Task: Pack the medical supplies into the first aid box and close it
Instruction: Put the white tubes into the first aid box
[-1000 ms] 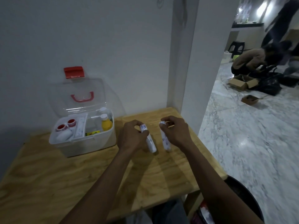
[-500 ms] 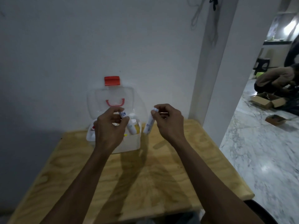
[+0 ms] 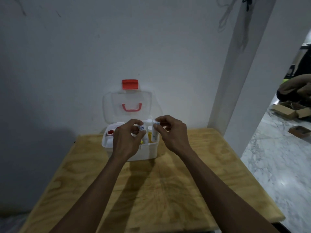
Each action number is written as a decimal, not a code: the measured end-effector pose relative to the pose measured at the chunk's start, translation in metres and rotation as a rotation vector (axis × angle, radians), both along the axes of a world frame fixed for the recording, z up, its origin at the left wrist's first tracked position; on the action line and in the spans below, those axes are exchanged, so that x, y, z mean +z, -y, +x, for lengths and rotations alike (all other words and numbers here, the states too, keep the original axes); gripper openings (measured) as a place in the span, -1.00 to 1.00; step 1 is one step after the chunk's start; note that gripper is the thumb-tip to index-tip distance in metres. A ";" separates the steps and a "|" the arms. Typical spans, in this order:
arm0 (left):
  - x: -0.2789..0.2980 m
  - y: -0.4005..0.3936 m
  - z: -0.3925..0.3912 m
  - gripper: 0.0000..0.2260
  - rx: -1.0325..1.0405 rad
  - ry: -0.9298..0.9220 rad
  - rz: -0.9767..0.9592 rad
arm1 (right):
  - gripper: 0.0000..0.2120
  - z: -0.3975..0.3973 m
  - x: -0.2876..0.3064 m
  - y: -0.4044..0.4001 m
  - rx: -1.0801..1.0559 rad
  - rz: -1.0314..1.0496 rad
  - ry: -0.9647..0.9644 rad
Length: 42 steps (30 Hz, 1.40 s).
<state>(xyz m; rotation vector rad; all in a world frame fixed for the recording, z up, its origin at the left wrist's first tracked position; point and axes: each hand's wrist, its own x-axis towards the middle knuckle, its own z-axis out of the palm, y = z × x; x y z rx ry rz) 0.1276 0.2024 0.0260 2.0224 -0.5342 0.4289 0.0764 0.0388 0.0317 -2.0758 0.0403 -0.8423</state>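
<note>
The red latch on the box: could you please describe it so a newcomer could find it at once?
Start at the wooden table against the grey wall, where a white first aid box stands open. Its clear lid is raised upright against the wall. The latch is the solid red block at the lid's very top edge, above the thinner red handle, which is only a curved outline.

A wooden table stood against a white wall. A white pillar rose at the right. Past it lay a shiny marble floor with an open cardboard box and a smaller box near it.
</note>
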 end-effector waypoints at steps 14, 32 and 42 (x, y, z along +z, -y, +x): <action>-0.014 0.004 0.006 -0.84 -0.062 -0.037 0.257 | -0.80 -0.002 -0.020 0.003 0.049 -0.119 -0.191; -0.015 -0.001 0.000 -0.74 -0.032 0.000 0.312 | -0.75 -0.009 -0.017 -0.001 0.056 -0.228 -0.271; -0.012 -0.001 -0.002 -0.72 -0.032 -0.006 0.324 | -0.72 -0.011 -0.015 -0.001 0.065 -0.215 -0.257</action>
